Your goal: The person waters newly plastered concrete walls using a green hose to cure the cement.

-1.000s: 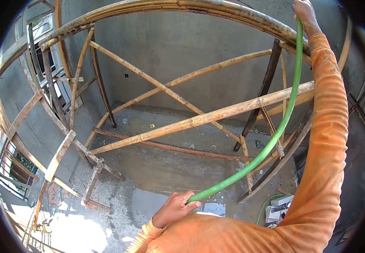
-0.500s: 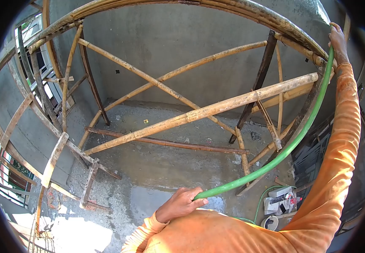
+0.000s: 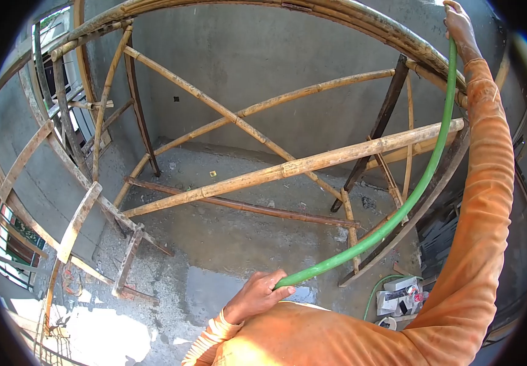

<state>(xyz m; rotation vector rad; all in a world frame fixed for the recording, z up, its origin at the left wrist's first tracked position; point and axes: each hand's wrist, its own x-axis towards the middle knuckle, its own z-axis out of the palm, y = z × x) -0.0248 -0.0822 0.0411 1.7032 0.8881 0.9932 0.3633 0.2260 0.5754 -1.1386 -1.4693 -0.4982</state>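
1. a person in orange sleeves (image 3: 486,183) grips a green hose (image 3: 422,188) in two bare hands; seen from here, it sweeps in one long curve from the left fingers up to the right.

2. the left hand (image 3: 258,297), low and close to the body, is clamped on the hose, its fingers wrapped about it.

3. the right hand (image 3: 459,27), at the end of a raised arm, is closed around the hose's upper stretch, though those fingertips, so near the edge of sight, appear only in part.

4. beyond the left fingers, a thick bamboo pole (image 3: 294,166) slants upward; below the right fingers, the hose crosses in front of its higher end.

5. farther past the left fingers, crossed bamboo poles (image 3: 237,119) stand before a grey wall (image 3: 263,67).

6. left of the left fingers, a puddle (image 3: 211,287) shines on the floor (image 3: 172,238).

7. to those fingers' right, a thin green hose (image 3: 371,299) runs beside a white container (image 3: 388,322).
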